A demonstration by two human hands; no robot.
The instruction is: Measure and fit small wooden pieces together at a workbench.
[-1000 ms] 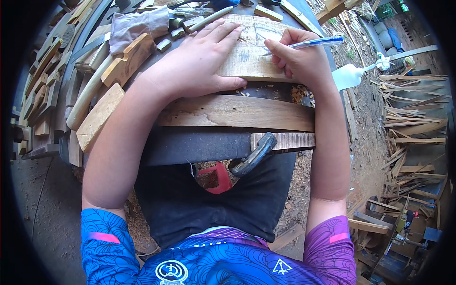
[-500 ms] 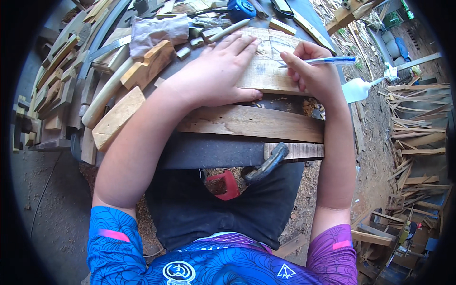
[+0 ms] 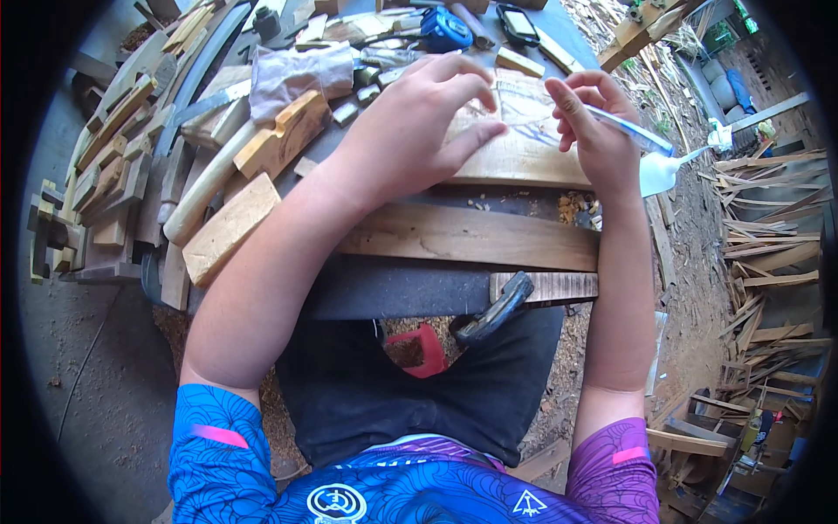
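Note:
A pale wooden board (image 3: 520, 164) lies on the dark bench, with blue pen lines drawn on its upper face. Over the board's left part is my left hand (image 3: 429, 120), its fingers bent and the thumb spread apart, nothing visible between them. Whether its fingertips touch the wood I cannot tell. My right hand (image 3: 602, 131) is closed around a blue-and-clear pen (image 3: 642, 134) above the board's right end. The pen's tip is hidden behind the fingers.
Nearer me lie a long brown plank (image 3: 471, 236) and a black clamp (image 3: 494, 307) at the bench edge. Wood blocks (image 3: 231, 229), a grey cloth (image 3: 301, 79) and a blue tape measure (image 3: 445, 30) crowd the left and back. A white bottle (image 3: 656, 175) stands beyond my right wrist.
My left hand has gone from lying flat on the board to bent, raised fingers. My right hand has moved slightly right and up with the pen. More blue lines show.

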